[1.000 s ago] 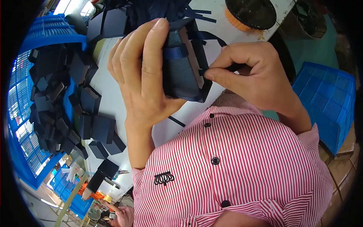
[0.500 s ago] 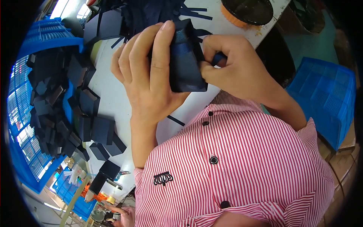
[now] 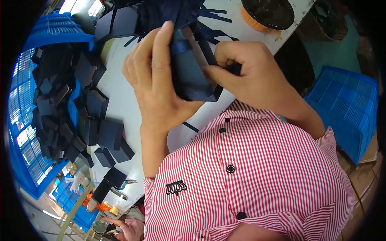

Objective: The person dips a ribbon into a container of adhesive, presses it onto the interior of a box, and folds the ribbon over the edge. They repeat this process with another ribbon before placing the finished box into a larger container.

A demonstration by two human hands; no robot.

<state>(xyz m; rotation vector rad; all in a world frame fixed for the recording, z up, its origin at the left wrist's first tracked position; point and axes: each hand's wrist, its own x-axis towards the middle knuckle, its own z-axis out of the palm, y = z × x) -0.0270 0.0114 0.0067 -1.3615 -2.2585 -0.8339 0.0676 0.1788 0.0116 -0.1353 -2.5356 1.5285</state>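
A small navy box [image 3: 189, 76] is in my left hand [image 3: 155, 80], whose fingers lie along its left side with the thumb under the near end. A navy ribbon band [image 3: 181, 47] crosses the box near its far end. Against the right side of the box, my right hand [image 3: 249, 68] is closed, its thumb pressed at the edge. Dark ribbon [image 3: 234, 68] shows between its curled fingers. A brownish strip [image 3: 198, 52] is visible along the box's right side. Behind the hands lies a heap of navy ribbon strips [image 3: 169, 14] on the white table [image 3: 124, 76].
At the left, a blue plastic basket [image 3: 22, 160] holds many dark boxes [image 3: 52, 100]; several more boxes [image 3: 110, 134] lie beside it on the table. An orange tub with a dark top [image 3: 267, 14] stands far right. A blue crate [image 3: 341, 108] is at right. Another person's arm [image 3: 116, 221] shows lower left.
The box has shifted slightly left and turned, so its right side and the brownish strip now show. My right thumb has moved onto that edge.
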